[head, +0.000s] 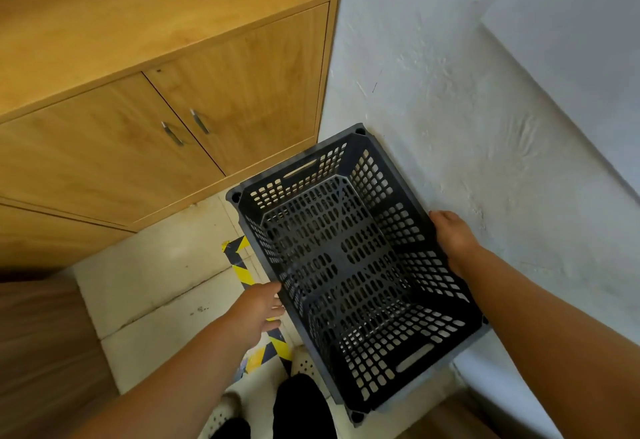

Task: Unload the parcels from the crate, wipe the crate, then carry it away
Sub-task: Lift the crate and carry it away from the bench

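Black perforated crate [346,258], bare slotted bottom showing, beside white wall [450,109] and wooden cabinet [225,99]. Left hand [259,310] grips its left side, thumb at the rim. Right hand [453,237] clasps the right rim.

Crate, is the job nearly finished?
Nearly. Done: the crate is empty, with no parcels in it. Whether it has been wiped I cannot tell; no cloth shows. In hand: the left hand and right hand hold its long sides, lifted above the floor. Left: carrying it away.
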